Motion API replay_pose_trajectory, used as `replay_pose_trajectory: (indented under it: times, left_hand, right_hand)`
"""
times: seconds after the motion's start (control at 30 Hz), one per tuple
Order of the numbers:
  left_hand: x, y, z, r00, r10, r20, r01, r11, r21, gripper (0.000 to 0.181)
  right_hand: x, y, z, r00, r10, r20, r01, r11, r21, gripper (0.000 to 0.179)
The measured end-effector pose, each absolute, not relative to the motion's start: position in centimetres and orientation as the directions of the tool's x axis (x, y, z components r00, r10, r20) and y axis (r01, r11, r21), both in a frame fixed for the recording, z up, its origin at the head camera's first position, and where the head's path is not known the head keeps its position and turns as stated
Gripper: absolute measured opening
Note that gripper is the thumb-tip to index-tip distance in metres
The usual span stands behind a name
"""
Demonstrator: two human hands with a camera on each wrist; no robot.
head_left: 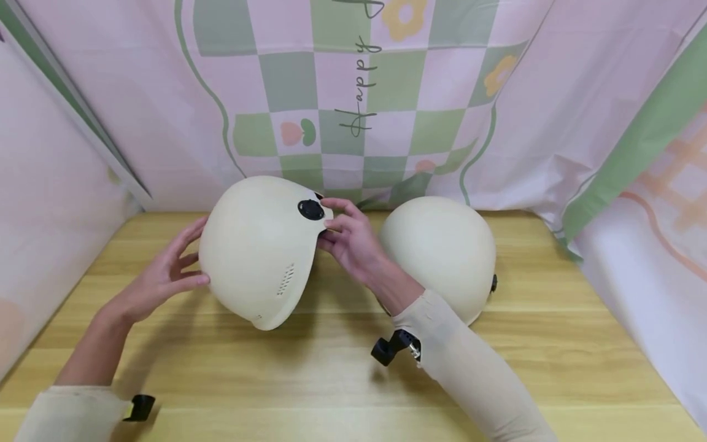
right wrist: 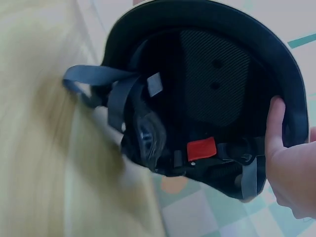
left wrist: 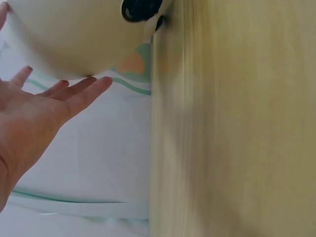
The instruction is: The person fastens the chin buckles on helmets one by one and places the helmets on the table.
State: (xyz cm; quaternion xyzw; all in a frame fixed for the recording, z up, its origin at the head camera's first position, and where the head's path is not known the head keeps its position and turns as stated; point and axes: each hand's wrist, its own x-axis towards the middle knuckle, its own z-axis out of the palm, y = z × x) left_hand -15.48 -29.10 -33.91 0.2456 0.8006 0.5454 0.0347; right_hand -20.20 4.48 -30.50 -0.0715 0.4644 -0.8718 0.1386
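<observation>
A cream helmet [head_left: 248,239] is tilted up over the table on the left, with a black round vent [head_left: 311,209] near its rim. My right hand [head_left: 356,242] grips that rim; in the right wrist view the thumb [right wrist: 275,123] lies inside the shell and the fingers are mostly hidden outside. Fingertips of my left hand [head_left: 157,285] touch the helmet's opposite side, fingers fairly straight in the left wrist view. The right wrist view looks into the black lining [right wrist: 217,74], with dark straps [right wrist: 98,74] hanging and a red buckle piece [right wrist: 201,149].
A second cream helmet [head_left: 436,245] rests on the wooden table [head_left: 331,380], right of the held one and partly behind my right forearm. A patterned curtain [head_left: 342,80] hangs along the back edge, with pale cloth at both sides.
</observation>
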Motion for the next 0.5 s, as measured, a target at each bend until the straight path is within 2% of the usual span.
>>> replay_pose_trajectory:
  times: [0.27,0.4,0.5]
  left_hand:
    - [-15.6,-29.0,-34.6,-0.885,0.441,0.148,0.298,0.293,0.909,0.099]
    - [-15.7,-28.8,-34.6,-0.891,0.431,0.142,0.298,0.319,0.900,0.100]
    - [-15.7,-28.7,-34.5,-0.898,0.417,0.139,0.297,0.344,0.891,0.100]
  right_hand:
    - [-20.1,5.2,-32.5,-0.944,-0.321,-0.081,0.243,-0.505,-0.828,0.037]
    - [-19.9,5.6,-33.1,-0.944,-0.313,-0.101,0.238,-0.441,-0.866,0.040]
    - [-19.8,5.8,-33.4,-0.946,-0.304,-0.110,0.221,-0.361,-0.906,0.049]
